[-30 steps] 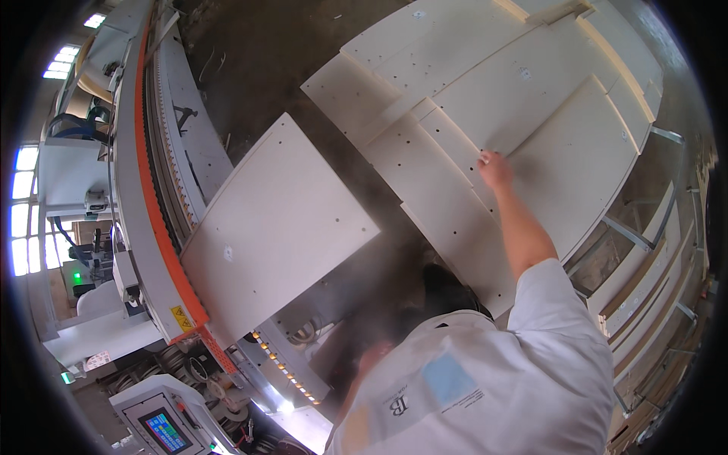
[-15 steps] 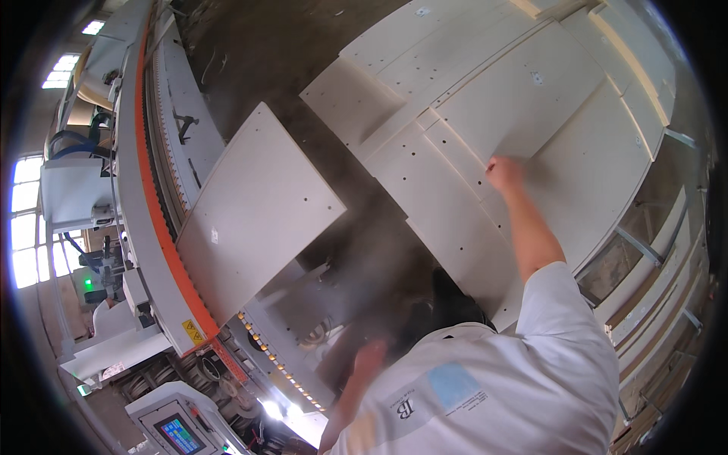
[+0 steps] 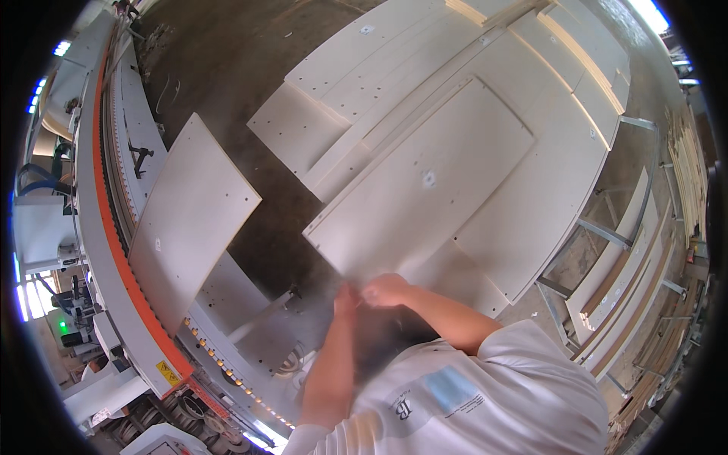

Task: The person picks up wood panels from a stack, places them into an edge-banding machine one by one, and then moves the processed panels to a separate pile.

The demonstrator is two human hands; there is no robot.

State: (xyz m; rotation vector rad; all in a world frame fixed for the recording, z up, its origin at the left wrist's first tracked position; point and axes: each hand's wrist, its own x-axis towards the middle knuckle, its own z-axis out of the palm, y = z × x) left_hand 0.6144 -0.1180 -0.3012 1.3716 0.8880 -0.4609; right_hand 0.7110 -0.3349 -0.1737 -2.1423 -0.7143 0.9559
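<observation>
A white drilled panel (image 3: 425,178) lies aslant on top of other white panels, its near corner reaching toward my body. My right hand (image 3: 385,290) is closed at that panel's near edge, with the fingertips partly hidden. Close beside it, at the same corner, is my left hand (image 3: 346,299). Motion smears its fingers, so its grip is unclear. Another white panel (image 3: 189,220) rests on the edge of the long machine to the left, apart from both hands.
The long machine has an orange strip (image 3: 120,220) and a row of yellow rollers (image 3: 227,369). More white panels (image 3: 523,220) are stacked beneath and beyond the near one. Metal rack bars (image 3: 607,233) holding narrow boards stand at the right. Bare floor (image 3: 212,53) shows between machine and stack.
The top white panel has slid toward me and to the left with my right hand. My left hand has risen from beside my body to the panel's near corner. The view has shifted.
</observation>
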